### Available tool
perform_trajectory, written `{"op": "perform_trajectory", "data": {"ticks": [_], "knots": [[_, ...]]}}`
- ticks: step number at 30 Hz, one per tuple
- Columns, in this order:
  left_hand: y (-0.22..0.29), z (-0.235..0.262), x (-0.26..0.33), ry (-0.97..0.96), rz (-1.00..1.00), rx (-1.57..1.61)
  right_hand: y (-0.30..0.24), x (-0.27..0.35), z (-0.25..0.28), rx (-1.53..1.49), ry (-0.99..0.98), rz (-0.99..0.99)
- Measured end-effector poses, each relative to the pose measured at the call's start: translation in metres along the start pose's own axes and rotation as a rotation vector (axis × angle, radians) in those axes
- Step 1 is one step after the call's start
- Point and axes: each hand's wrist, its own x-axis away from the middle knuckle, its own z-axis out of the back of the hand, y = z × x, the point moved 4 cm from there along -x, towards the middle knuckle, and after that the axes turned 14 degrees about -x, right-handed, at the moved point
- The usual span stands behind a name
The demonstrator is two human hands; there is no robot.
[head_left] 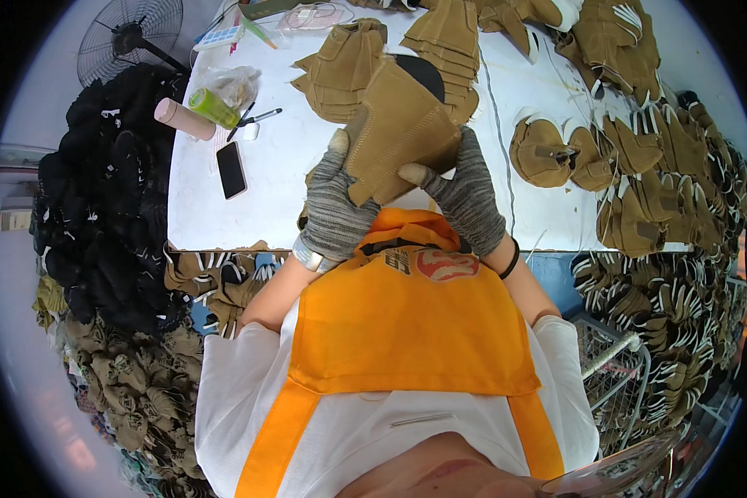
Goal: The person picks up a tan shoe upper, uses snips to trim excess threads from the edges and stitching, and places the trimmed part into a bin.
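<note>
The left hand (338, 203) and right hand (473, 191), in grey knit gloves, pinch a brown stitched boot upper (402, 124) between them. Each thumb presses the near face at a lower side; most fingers are hidden behind, so how far they curl I cannot tell. The upper is tilted, its dark lining (423, 76) showing at the far end.

The step in hand appears to be holding and turning this single piece for a look. The next move seems to call for keeping both thumbs firm, then easing one if the piece is to be turned.

Just beyond the hands, two stacks of brown uppers (344, 70) crowd the far side; whether the held one touches them I cannot tell. The near edge of the white counter (548, 228) runs under the wrists, with an orange apron (415, 332) close below. Left of the hands, white surface reaches to a smartphone (231, 170), a pen (261, 117) and a green bottle (214, 109). To the right, a thin cable (498, 116) crosses before more uppers (544, 151), so sideways room looks better leftward.
</note>
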Motion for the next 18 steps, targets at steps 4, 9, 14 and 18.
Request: {"op": "perform_trajectory", "data": {"ticks": [4,9,14,18], "knots": [[0.011,0.007,0.009,-0.077,0.024,0.237,-0.017,-0.006,0.018,0.282,-0.379,0.032],[0.007,0.014,0.016,-0.007,-0.001,0.185,-0.014,-0.014,0.024,0.107,-0.323,0.141],[0.004,0.017,0.016,-0.022,0.018,0.144,-0.01,0.0,-0.01,0.03,-0.242,0.063],[0.003,0.012,0.013,-0.041,0.03,0.293,-0.009,-0.001,0.01,0.222,-0.268,0.182]]}}
